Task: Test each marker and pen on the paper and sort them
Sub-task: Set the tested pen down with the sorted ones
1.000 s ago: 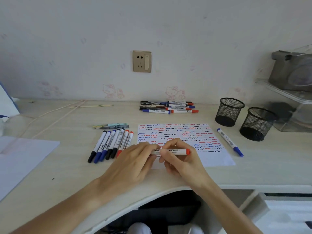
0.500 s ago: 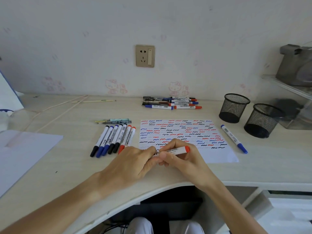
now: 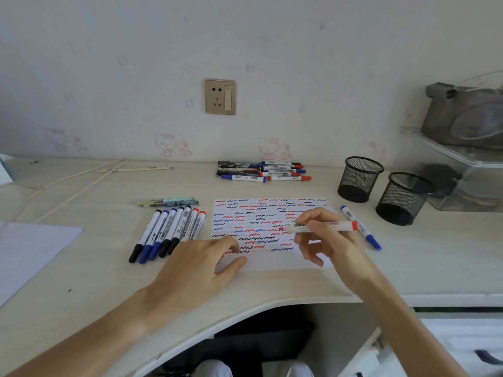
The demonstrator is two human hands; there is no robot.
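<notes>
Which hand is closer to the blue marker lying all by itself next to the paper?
Right. The right hand, holding a red marker, sits just beside the lone blue marker. The left hand rests across the paper, farther away.

Gold wall socket (image 3: 220,96) sits up on the wall, with faint pink cartoon cat stickers (image 3: 173,145) lower down along the bench (image 3: 81,268) edge. Far right there's a clear plastic shelf unit (image 3: 462,170) with a grey bag (image 3: 462,115) on top. A thin wooden stick (image 3: 133,169) lies back left.
</notes>
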